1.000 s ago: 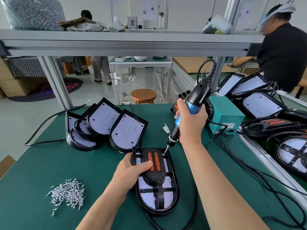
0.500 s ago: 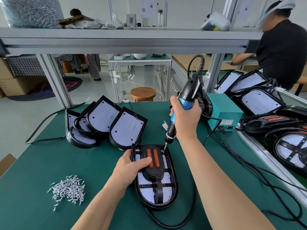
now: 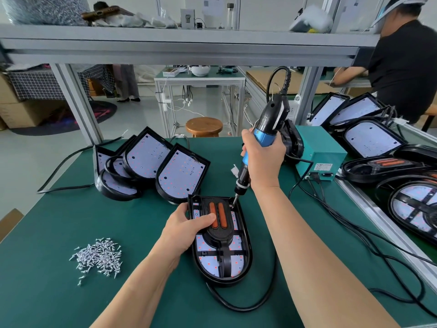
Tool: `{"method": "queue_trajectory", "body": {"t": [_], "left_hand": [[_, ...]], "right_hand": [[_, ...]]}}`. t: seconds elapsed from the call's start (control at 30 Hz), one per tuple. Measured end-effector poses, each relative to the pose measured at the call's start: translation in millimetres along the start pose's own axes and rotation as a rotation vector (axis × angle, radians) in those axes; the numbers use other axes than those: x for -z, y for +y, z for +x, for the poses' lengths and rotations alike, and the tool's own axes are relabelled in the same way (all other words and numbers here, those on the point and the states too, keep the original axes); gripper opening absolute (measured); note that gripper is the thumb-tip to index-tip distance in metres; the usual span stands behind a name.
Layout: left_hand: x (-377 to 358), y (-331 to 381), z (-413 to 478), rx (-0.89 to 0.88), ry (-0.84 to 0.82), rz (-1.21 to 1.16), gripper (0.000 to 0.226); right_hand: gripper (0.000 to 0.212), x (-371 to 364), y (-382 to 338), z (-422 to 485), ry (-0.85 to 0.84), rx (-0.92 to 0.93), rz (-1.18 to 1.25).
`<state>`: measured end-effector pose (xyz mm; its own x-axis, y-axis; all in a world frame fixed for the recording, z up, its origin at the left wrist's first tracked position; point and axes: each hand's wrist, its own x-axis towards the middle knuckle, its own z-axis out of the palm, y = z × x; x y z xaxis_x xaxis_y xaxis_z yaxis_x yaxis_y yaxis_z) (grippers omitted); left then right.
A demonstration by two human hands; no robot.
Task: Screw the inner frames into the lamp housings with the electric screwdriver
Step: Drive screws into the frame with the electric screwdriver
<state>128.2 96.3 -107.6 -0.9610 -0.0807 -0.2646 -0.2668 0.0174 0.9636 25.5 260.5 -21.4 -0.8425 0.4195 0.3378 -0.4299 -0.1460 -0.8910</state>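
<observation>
A black lamp housing (image 3: 246, 247) lies flat on the green mat in front of me, its white LED board showing. A black inner frame (image 3: 218, 227) with two orange bars sits inside it. My left hand (image 3: 186, 229) grips the housing's left rim, thumb lying across the frame. My right hand (image 3: 262, 159) holds the blue and black electric screwdriver (image 3: 264, 131) upright and slightly tilted. Its bit touches the frame's upper right corner (image 3: 233, 205).
A heap of several silver screws (image 3: 99, 255) lies at the left. More housings (image 3: 151, 166) lean in a stack behind. A teal power box (image 3: 324, 157) with black cables (image 3: 354, 223) stands at the right, more lamps (image 3: 373, 140) beyond. A person in black works at the back right.
The head view has shifted a little and the screwdriver stands steeper. The bit stays at the frame's upper right corner and my left hand keeps its hold.
</observation>
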Motion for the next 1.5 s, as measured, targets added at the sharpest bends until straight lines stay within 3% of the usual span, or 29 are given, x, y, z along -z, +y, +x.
{"method": "queue_trajectory", "body": {"t": [0.77, 0.97, 1.07, 1.3, 1.5], "left_hand": [[0.4, -3.6, 1.0, -0.02, -0.019, -0.031, 0.055], [2.7, -1.4, 1.3, 0.005, -0.027, -0.028, 0.044], [1.6, -0.4, 0.7, -0.004, -0.038, -0.009, 0.051], [4.1, 5.1, 0.5, 0.005, -0.058, 0.039, 0.06], [-1.3, 3.6, -0.4, 0.003, -0.05, 0.039, 0.058]], "right_hand": [[0.017, 4.1, 11.8, 5.6, -0.025, -0.015, -0.029], [0.012, 10.9, 7.3, 1.3, -0.241, -0.038, 0.068], [0.027, 10.6, 4.3, -2.8, -0.281, -0.057, 0.125], [0.012, 24.0, -26.9, 2.4, -0.185, -0.049, 0.268], [0.012, 78.2, -43.4, 10.1, 0.05, -0.238, 0.635]]}}
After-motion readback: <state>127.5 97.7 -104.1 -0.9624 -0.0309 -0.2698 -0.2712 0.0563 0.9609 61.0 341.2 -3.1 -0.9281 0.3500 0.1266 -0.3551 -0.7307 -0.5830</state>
